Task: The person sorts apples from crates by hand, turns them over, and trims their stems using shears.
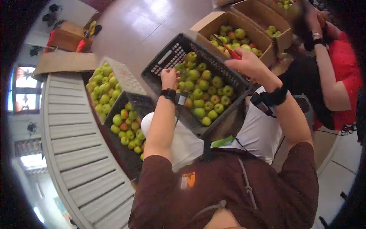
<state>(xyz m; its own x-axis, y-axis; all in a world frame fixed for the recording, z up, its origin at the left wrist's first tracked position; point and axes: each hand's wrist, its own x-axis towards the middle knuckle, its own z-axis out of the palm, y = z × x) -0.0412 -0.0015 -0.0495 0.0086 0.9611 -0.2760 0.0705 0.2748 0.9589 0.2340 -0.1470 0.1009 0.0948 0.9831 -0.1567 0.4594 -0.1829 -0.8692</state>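
Observation:
A black crate (236,76) tilted in front of me holds many green and reddish apples (204,86). My left hand (169,78) is over its left part, beside the apples, fingers curled together; whatever they may hold is too small to name. Raised above the crate's right side, my right hand (249,65) is closed on a red-handled tool (231,52) with a dark, narrow tip that points up and left, toward the cardboard box (207,23) of apples.
On the left stand a white crate (124,76) and a dark crate (114,108), both with apples, beside a slatted grey bench (76,141). More cardboard boxes are at the upper right. A person in red (345,76) sits at the right, hands raised.

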